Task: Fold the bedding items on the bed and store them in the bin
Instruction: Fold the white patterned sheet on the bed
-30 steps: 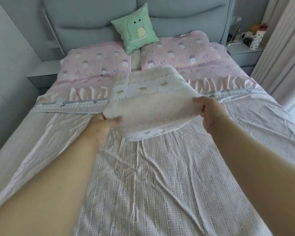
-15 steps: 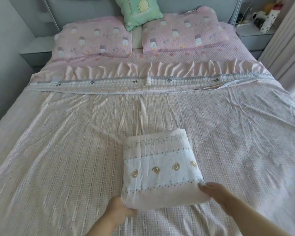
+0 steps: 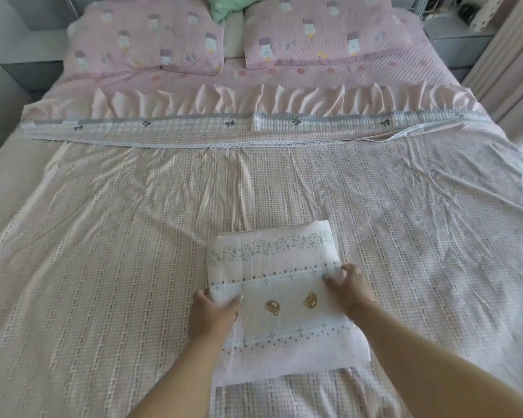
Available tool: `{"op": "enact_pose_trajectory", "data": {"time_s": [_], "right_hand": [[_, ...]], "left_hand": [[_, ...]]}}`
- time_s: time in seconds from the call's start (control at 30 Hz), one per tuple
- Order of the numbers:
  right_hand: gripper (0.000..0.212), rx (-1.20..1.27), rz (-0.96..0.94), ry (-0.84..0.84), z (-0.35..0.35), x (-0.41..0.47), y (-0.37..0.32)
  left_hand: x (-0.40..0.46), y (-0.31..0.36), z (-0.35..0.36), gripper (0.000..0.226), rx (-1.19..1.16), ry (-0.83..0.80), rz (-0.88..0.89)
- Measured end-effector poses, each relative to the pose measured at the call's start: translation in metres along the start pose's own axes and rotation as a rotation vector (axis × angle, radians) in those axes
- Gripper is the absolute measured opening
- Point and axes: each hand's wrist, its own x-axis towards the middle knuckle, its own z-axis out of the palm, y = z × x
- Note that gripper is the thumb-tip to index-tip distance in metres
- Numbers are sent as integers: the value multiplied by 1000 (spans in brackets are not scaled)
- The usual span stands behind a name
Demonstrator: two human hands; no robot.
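A folded white blanket [image 3: 280,285] with small bear prints and leafy bands lies flat on the bed, near its foot. My left hand [image 3: 213,312] grips the blanket's left edge, thumb on top and fingers tucked under. At the right edge, my right hand [image 3: 349,282] holds the fabric with curled fingers. Under it all, a pink checked duvet [image 3: 118,236] is spread over the bed. No bin shows in the head view.
Two pink pillows [image 3: 145,40] [image 3: 323,34] lie at the head with a green cushion [image 3: 233,6] between them. A grey nightstand [image 3: 453,34] with small items stands at the far right, by a curtain [image 3: 507,55]. Another nightstand [image 3: 31,73] is far left.
The folded blanket was held up in the air, then came down onto the duvet near the bed's foot. Both hands shifted up along its side edges.
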Motion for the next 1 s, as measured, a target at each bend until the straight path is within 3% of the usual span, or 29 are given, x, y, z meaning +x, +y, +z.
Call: {"op": "enact_pose_trajectory", "data": {"time_s": [0.07,0.1,0.17,0.37,0.53,0.67,0.8,1.0], "right_hand": [[73,-212,-105,118,3,0,-5],[74,-296,-172,160,5,-1,-8],[71,-401,-328,206,10,-2,-17],[60,-623,-611,58,34,4,-32],[58,-698,-572,-16,44,20,-27],[61,-694,-442,-19,51,34,-11],[61,-679,-439,-9,56,34,-8],[63,-621,-362,1,65,46,-5]], "left_hand": [[-4,16,4,83,277,263,209],[-6,24,5,79,364,309,312],[-3,38,12,70,485,234,442],[20,66,43,59,741,9,605],[40,53,55,61,832,-35,532],[53,26,55,63,776,-58,376],[59,8,57,73,725,-26,300],[68,4,65,77,684,-36,272]]}}
